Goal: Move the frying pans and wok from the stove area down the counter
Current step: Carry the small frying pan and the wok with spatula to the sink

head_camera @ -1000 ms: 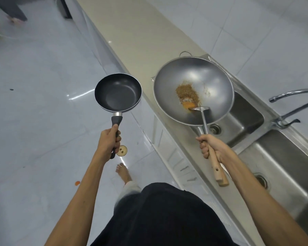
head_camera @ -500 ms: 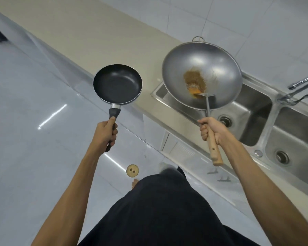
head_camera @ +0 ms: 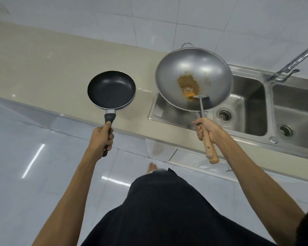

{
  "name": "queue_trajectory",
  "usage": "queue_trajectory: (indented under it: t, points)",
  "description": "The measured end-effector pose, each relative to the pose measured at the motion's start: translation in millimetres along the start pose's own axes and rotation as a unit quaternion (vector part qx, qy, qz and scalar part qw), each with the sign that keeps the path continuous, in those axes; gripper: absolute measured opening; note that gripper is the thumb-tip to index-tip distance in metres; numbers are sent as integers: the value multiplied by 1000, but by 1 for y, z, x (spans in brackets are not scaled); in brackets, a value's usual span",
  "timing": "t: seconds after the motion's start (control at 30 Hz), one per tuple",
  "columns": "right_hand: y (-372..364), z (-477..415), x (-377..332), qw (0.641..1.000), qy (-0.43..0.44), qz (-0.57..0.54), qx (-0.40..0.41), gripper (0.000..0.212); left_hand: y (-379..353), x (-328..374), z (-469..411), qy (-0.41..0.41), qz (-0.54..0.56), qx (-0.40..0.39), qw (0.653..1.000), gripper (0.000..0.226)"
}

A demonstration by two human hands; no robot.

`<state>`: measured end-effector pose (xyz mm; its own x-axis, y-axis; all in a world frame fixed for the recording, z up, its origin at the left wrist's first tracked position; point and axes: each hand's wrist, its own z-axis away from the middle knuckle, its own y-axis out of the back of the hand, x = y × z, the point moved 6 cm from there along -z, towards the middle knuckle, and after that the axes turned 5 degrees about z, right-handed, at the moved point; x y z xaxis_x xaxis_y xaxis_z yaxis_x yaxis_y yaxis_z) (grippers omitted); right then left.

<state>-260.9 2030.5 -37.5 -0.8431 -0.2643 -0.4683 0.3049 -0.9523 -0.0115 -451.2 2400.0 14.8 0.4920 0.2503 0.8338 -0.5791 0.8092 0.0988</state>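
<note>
A small black non-stick frying pan (head_camera: 111, 89) hangs in the air over the front edge of the beige counter (head_camera: 43, 68). My left hand (head_camera: 101, 139) grips its black handle. A steel wok (head_camera: 208, 68) with brown and orange residue in its bowl is held above the left basin of the sink (head_camera: 247, 107). My right hand (head_camera: 207, 129) is closed on the wok's wooden handle. A metal spatula (head_camera: 200, 100) lies inside the wok along the handle.
The double steel sink fills the right end of the counter, with a tap (head_camera: 292, 63) behind it. A white tiled wall (head_camera: 167, 18) backs the counter. Glossy floor tiles (head_camera: 25, 166) lie on the left, and my bare foot (head_camera: 152, 167) shows below the counter edge.
The view has swung round so I face the counter squarely. Both pans have come over the counter and sink, the frying pan from above the floor to above the counter edge.
</note>
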Motion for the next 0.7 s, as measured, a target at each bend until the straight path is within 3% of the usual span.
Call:
queue_trajectory:
  t: [0.7]
  points:
    - [-54,-35,-46,995,1,-73,68,24,27,73,-128,19,-84,-90,992,38]
